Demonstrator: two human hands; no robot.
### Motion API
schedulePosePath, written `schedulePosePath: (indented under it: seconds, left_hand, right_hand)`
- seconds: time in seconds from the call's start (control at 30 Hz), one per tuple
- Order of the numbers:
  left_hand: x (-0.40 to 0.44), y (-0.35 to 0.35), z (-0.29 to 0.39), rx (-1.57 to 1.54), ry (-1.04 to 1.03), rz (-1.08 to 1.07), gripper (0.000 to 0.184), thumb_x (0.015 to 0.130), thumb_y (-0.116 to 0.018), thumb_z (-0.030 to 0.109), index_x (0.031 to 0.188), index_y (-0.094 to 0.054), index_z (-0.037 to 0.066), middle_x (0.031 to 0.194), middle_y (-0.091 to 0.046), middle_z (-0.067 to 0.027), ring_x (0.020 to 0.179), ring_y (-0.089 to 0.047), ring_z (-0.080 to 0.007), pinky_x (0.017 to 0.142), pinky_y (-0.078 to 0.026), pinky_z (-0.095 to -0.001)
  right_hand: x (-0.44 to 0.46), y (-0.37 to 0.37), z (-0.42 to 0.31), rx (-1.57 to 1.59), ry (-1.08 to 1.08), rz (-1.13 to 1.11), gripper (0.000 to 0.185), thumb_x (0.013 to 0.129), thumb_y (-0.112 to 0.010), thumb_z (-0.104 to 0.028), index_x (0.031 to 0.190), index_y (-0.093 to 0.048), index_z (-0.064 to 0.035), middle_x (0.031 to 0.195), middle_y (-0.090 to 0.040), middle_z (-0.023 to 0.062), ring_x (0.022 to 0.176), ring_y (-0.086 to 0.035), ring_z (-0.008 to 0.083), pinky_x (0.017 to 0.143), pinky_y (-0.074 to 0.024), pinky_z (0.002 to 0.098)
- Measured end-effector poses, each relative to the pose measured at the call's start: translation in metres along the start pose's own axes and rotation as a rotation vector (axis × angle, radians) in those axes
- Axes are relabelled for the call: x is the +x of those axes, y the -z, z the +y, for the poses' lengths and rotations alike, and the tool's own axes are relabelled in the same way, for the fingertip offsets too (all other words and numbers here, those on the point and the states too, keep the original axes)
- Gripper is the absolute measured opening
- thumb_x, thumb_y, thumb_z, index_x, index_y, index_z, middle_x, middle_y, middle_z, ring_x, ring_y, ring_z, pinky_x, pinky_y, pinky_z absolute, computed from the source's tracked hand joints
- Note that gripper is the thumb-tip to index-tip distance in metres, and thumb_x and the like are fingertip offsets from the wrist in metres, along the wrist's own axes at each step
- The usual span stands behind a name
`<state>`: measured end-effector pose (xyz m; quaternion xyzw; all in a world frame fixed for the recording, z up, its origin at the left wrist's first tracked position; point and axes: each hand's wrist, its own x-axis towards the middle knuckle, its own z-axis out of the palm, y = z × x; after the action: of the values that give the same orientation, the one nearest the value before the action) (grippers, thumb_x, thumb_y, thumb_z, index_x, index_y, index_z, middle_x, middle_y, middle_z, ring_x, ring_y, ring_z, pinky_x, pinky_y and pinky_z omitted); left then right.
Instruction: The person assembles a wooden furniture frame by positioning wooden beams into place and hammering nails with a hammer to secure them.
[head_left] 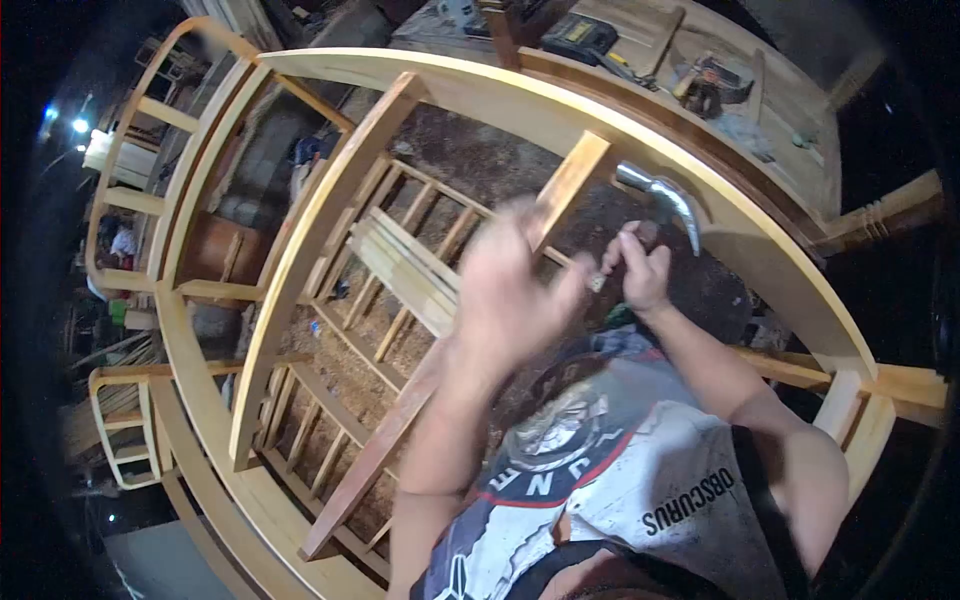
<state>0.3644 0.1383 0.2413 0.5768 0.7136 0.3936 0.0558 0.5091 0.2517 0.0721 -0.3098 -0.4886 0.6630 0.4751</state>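
My left hand (510,290) is blurred by motion in front of a short wooden crosspiece (575,180), its thumb stretched to the right; whether it holds anything cannot be made out. My right hand (642,270) is closed, just right of it. A shiny claw hammer (672,195) shows its metal head right above the right hand, against the curved wooden rail (740,170); its dark handle appears to run into the fingers, though the grip is partly hidden. Between the hands is a small pale piece (597,282), too small to name.
A large curved wooden frame (275,340) surrounds me, with a reddish plank (375,450) across it. Inside lie slatted frames and pale boards (400,265). Behind the rail, a workbench (800,100) carries a dark tool case (580,38) and a power tool (715,82).
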Motion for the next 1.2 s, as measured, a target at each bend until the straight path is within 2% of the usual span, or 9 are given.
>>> schedulePosePath:
  seconds: [0.03, 0.1, 0.3, 0.37, 0.63, 0.7, 1.07, 1.17, 1.2]
  left_hand:
    - [0.023, -0.005, -0.006, 0.127, 0.032, 0.007, 0.063, 0.073, -0.086, 0.034, 0.115, -0.060, -0.005, 0.107, -0.068, -0.0229, 0.103, -0.068, -0.0353, 0.090, -0.054, -0.0412]
    - [0.067, -0.013, -0.013, 0.324, 0.330, -0.407, 0.070, 0.071, -0.085, 0.045, 0.111, -0.062, -0.007, 0.107, -0.068, -0.0276, 0.106, -0.066, -0.0395, 0.091, -0.053, -0.0418]
    - [0.086, -0.042, -0.055, 0.204, 0.400, -0.697, 0.055, 0.075, -0.074, 0.035, 0.107, -0.066, -0.010, 0.110, -0.067, -0.0316, 0.108, -0.066, -0.0400, 0.094, -0.052, -0.0437]
    - [0.090, -0.040, -0.061, 0.183, 0.428, -0.693, 0.052, 0.074, -0.072, 0.031, 0.107, -0.067, -0.009, 0.109, -0.067, -0.0313, 0.108, -0.066, -0.0397, 0.094, -0.053, -0.0431]
    - [0.082, -0.035, -0.068, 0.157, 0.422, -0.637, 0.044, 0.072, -0.061, 0.017, 0.106, -0.070, -0.008, 0.107, -0.068, -0.0313, 0.104, -0.068, -0.0394, 0.093, -0.054, -0.0429]
    - [0.085, -0.030, -0.078, 0.171, 0.424, -0.611, 0.043, 0.071, -0.061, 0.017, 0.106, -0.070, -0.007, 0.107, -0.068, -0.0305, 0.105, -0.068, -0.0388, 0.095, -0.053, -0.0426]
    - [0.081, -0.012, -0.077, 0.155, 0.481, -0.640, 0.044, 0.075, -0.061, 0.020, 0.110, -0.068, -0.006, 0.112, -0.067, -0.0302, 0.111, -0.066, -0.0373, 0.097, -0.052, -0.0422]
    - [0.057, -0.011, -0.071, 0.165, 0.438, -0.478, 0.041, 0.074, -0.071, 0.025, 0.101, -0.068, -0.006, 0.101, -0.070, -0.0271, 0.100, -0.069, -0.0401, 0.088, -0.055, -0.0425]
    - [0.041, -0.014, -0.066, 0.197, 0.213, -0.136, 0.034, 0.075, -0.071, 0.019, 0.099, -0.067, -0.005, 0.097, -0.070, -0.0244, 0.095, -0.069, -0.0390, 0.085, -0.056, -0.0415]
  right_hand:
    - [0.002, 0.002, 0.004, 0.009, -0.005, -0.005, 0.016, 0.099, -0.056, -0.016, 0.090, -0.059, -0.0031, 0.070, -0.061, 0.0037, 0.063, -0.056, 0.0120, 0.061, -0.0458, 0.0293]
    - [0.003, -0.002, 0.001, 0.040, -0.075, 0.009, 0.017, 0.099, -0.055, -0.018, 0.090, -0.057, -0.0032, 0.069, -0.060, 0.0044, 0.063, -0.057, 0.0135, 0.061, -0.0472, 0.0298]
    - [0.000, -0.010, 0.015, 0.292, 0.114, 0.111, 0.017, 0.100, -0.053, -0.017, 0.091, -0.053, -0.0033, 0.068, -0.058, 0.0072, 0.062, -0.057, 0.0159, 0.062, -0.0494, 0.0319]
    - [0.019, -0.015, 0.021, -0.044, 0.023, 0.012, 0.018, 0.099, -0.055, -0.017, 0.087, -0.054, -0.0036, 0.066, -0.058, 0.0067, 0.061, -0.057, 0.0160, 0.059, -0.0491, 0.0324]
    - [0.009, -0.021, 0.030, 0.210, 0.053, 0.130, 0.016, 0.099, -0.055, -0.015, 0.088, -0.055, -0.0043, 0.063, -0.056, 0.0058, 0.053, -0.055, 0.0164, 0.054, -0.0480, 0.0327]
    - [0.026, -0.024, 0.035, 0.007, -0.099, -0.140, 0.015, 0.099, -0.055, -0.016, 0.090, -0.054, -0.0043, 0.066, -0.057, 0.0064, 0.057, -0.057, 0.0167, 0.055, -0.0486, 0.0331]
    - [0.013, -0.024, 0.001, 0.040, -0.070, -0.118, 0.008, 0.098, -0.049, -0.010, 0.098, -0.049, -0.0024, 0.072, -0.057, 0.0100, 0.065, -0.058, 0.0201, 0.066, -0.0518, 0.0364]
    - [0.018, -0.024, -0.043, 0.009, -0.064, -0.222, 0.011, 0.099, -0.048, -0.013, 0.102, -0.050, -0.0018, 0.070, -0.057, 0.0109, 0.064, -0.058, 0.0211, 0.064, -0.0509, 0.0360]
    - [0.021, -0.030, -0.068, 0.070, -0.120, -0.225, 0.015, 0.097, -0.049, -0.015, 0.096, -0.051, -0.0005, 0.069, -0.057, 0.0111, 0.063, -0.058, 0.0213, 0.064, -0.0509, 0.0359]
